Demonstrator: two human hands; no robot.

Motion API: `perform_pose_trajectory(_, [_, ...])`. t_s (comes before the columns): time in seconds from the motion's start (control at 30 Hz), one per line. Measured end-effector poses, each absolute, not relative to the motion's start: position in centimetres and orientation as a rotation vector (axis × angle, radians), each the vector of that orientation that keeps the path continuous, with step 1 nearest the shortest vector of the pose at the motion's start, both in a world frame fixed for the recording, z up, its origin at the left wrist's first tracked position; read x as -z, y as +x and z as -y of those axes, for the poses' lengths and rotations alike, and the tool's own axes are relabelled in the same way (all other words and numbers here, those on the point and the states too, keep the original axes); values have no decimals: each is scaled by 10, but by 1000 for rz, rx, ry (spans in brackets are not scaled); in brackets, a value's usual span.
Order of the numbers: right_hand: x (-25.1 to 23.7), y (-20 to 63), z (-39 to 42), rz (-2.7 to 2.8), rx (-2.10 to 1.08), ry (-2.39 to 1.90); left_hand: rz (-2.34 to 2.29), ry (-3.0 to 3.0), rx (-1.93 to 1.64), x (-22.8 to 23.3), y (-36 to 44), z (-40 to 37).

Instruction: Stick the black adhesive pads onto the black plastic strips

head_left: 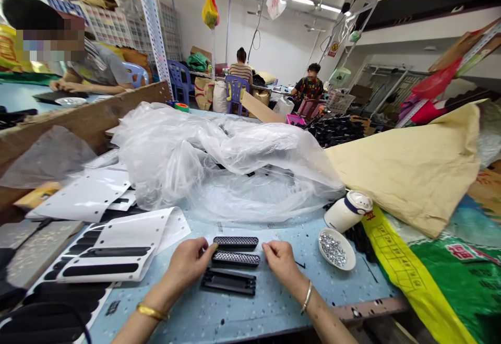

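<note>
Two long black pieces with a silver mesh-patterned top, the far one (236, 242) and the near one (236, 259), lie side by side on the blue table. Closer to me is a black tray-like piece (228, 282), with its hollow side up. My left hand (191, 258) is closed, thumb and fingertips at the left ends of the mesh pieces. Just off their right ends, my right hand (281, 261) is closed with fingertips together. Anything inside either hand is hidden. A small dark bent part (300, 265) lies beside my right hand.
A white bowl (337, 250) of small shiny metal parts and a white lidded container (348, 211) stand at right. Clear plastic sheeting (235, 145) covers the back. White sheets with black strips (117, 245) lie left. Another person (102, 64) sits behind the wooden board (78, 119).
</note>
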State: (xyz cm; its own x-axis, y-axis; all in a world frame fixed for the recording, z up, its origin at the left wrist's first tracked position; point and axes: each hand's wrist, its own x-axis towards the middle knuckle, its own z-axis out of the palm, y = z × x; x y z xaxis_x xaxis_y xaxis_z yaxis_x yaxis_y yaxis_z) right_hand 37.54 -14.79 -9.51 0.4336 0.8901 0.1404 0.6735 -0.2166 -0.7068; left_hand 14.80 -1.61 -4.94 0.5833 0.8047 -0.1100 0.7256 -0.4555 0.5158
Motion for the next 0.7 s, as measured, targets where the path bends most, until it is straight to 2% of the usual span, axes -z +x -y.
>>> perform_pose_trajectory(0.27, [99,343,153,1245,-503,-2026,-1257,2343,-152,57,154,38])
perform_pose_trajectory(0.47, [94,364,147,1113,-638,-2011,-1265,2253,-212,59,146,30])
perform_pose_trajectory(0.7, [84,379,128,1035,-996,-1920,-1182,2081,-289,52,161,5])
